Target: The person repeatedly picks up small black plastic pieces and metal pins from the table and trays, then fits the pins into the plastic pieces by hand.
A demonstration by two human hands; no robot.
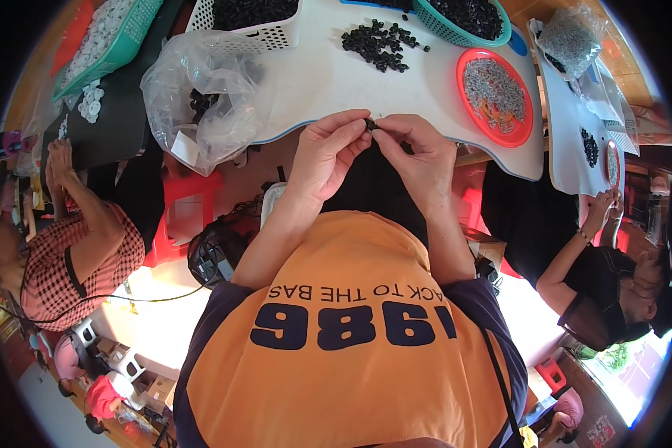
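Observation:
Both of my hands meet just below the near edge of the white table (328, 82). My left hand (327, 153) and my right hand (420, 153) pinch one small black part (370, 124) between their fingertips. A loose pile of the same black parts (377, 42) lies on the table just beyond my hands. To the right of it a round red tray (526, 131) holds small grey metal pieces.
A crumpled clear plastic bag (198, 89) with black parts lies at the table's left. A white basket (276, 33) and a teal basket (444, 30) of black parts stand at the far edge. A person in a checked shirt (67, 254) sits left, another in black (597, 276) right.

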